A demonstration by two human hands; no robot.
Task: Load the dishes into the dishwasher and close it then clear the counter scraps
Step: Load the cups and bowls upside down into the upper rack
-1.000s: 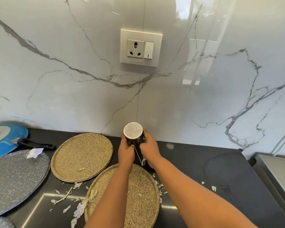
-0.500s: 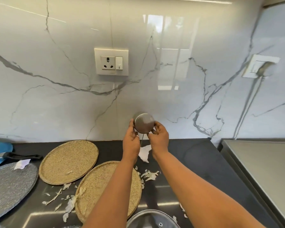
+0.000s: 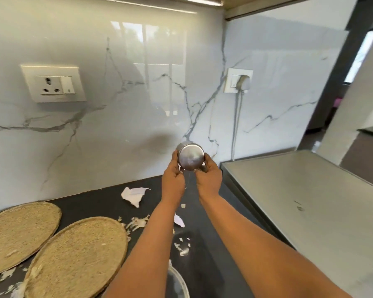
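**newbie_dishes:** Cup [image 3: 190, 155] question. Head view is all I've got: steel cup up in the air over the dark counter [image 3: 207, 265], flat bottom facing the camera. So which way is it lying?

**rack_loader:** On its side, long axis running away from the person toward the marble wall [image 3: 116, 125], mouth on the far end (can't see it, so that's my read). Left hand [image 3: 173, 181] pinches the left side, right hand [image 3: 209, 179] the right, fingers curled onto the metal from both flanks. It sits dead between them, so neither hand is nearer.

**newbie_dishes:** And the dishwasher?

**rack_loader:** Not in view. There's a grey slab [image 3: 310, 211] on the right, can't tell what it is. I'd guess the cup has to swing that way or down and go in mouth-down, so the axis needs a tip.

**newbie_dishes:** Rest of the counter?

**rack_loader:** Two woven mats [image 3: 78, 254], paper scraps [image 3: 134, 195], white shreds [image 3: 138, 222]. Nothing cleared yet.
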